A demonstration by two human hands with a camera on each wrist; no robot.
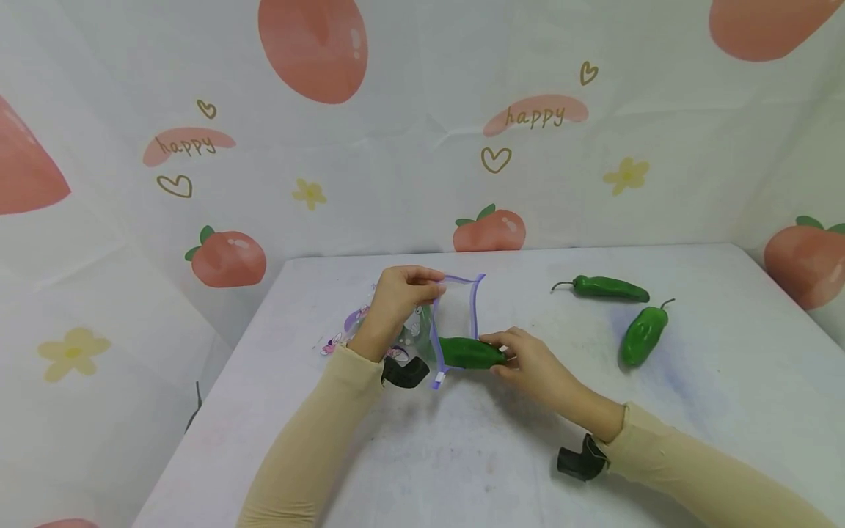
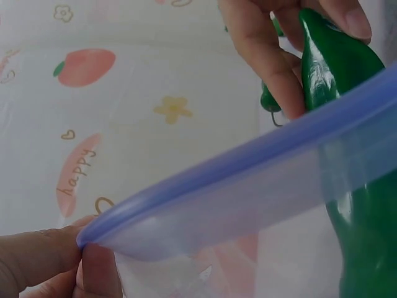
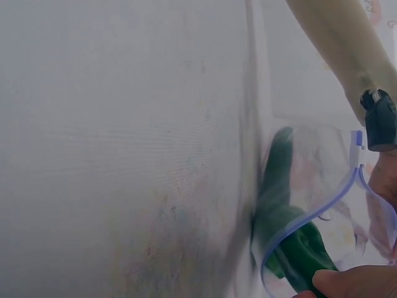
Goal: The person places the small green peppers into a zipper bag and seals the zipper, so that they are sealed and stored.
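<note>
My left hand (image 1: 404, 297) pinches the purple rim of a clear slider zip bag (image 2: 236, 155) between thumb and fingers, and the bag's mouth gapes toward the right. With the fingertips of my right hand (image 1: 531, 367) I grip one end of a green pepper (image 1: 472, 353); its other end lies inside the bag's mouth. Through the plastic in the right wrist view shows more green, a long pepper shape (image 3: 278, 164) deeper in the bag. The white slider (image 1: 439, 378) sits at the near corner of the rim. Cartoon prints cover part of the bag.
Two more green peppers lie on the white table (image 1: 488, 469) at the right: a slim one (image 1: 610, 288) farther back and a plumper one (image 1: 643, 337) nearer. A printed cloth (image 1: 396, 169) hangs behind the table. Dark wrist cameras are strapped to both wrists.
</note>
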